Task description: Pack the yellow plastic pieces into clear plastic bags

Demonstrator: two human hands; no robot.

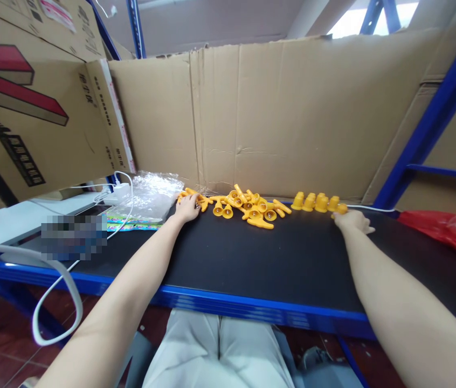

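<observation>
My left hand (188, 208) is closed over a small group of yellow curved plastic pieces (204, 203) at the left; its fingertips are partly hidden among them. At the right, my right hand (353, 221) grips a yellow bell-shaped plastic cup (342, 208) by the fingers, at the near end of a cluster of similar cups (310, 201) standing mouth down. Between the hands lies a loose heap of yellow cups and curved pieces (252, 205), several with their open mouths facing me.
Clear plastic bags (147, 196) lie left of my left hand, beside a white cable (131, 199). A red plastic bag (446, 229) is at the far right. Cardboard (292, 118) walls the back of the black tabletop (252, 264), which has a blue metal front edge (244, 307).
</observation>
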